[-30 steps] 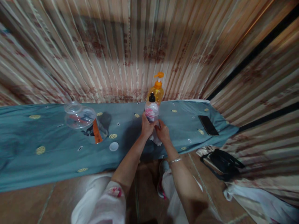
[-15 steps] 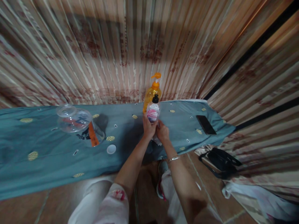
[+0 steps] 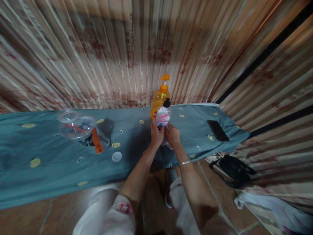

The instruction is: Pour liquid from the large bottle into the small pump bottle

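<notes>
A small clear bottle (image 3: 163,117) with a black cap and a pink-and-white label stands upright near the back of the counter (image 3: 49,169), which is draped in a teal cloth with yellow spots. The left hand (image 3: 156,135) wraps around the bottle's lower half in a clenched grip, fingers curled about its side. The right hand (image 3: 173,135) presses in against the bottle's base from the other side, touching the left hand; something white, perhaps a cloth (image 3: 168,146), peeks out beneath it — whether its grip has closed on the bottle or on that cloth cannot be told.

Just behind the small bottle, partly hidden by it, stands a yellow pump bottle (image 3: 160,98) with an orange dispenser head. Further along the counter to the left lies a clear plastic jar (image 3: 81,130) on its side, with an orange-and-black label, and a small white lid (image 3: 116,156) sits flat between the jar and the hands. To the right, near the counter's end, a black phone (image 3: 218,130) lies face up. Below that end, on the floor, rests a black bag (image 3: 232,169).
</notes>
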`<state>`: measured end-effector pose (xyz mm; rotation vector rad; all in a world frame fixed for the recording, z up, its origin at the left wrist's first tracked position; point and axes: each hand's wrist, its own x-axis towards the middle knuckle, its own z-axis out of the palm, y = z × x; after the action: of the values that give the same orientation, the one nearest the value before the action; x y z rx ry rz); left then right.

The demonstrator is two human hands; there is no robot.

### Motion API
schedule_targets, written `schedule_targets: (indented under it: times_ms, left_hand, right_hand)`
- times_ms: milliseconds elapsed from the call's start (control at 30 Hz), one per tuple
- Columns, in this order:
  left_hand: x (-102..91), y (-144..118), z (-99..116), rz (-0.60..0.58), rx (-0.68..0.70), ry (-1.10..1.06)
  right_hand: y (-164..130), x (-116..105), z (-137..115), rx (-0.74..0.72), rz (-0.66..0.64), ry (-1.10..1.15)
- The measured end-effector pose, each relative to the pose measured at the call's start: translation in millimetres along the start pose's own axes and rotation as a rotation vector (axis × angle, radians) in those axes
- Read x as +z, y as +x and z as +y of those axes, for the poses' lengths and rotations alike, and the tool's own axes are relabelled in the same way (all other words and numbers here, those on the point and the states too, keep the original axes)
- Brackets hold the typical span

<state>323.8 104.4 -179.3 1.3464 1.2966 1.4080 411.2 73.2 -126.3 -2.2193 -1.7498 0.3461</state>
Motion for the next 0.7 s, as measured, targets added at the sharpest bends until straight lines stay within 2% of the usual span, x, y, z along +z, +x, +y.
schedule_targets:
  times_ms: [367,700]
  left_hand:
    - [-7.3,7.6,-9.2,0.025,0.006,0.049]
    - [-11.4,16.8,-8.9,-0.064,0.044,0.049]
  right_hand:
    - [-5.8,-1.8,7.9,-0.015,0.003,-0.014]
    - [2.6,3.9,11.6,-0.058,0.024,0.029]
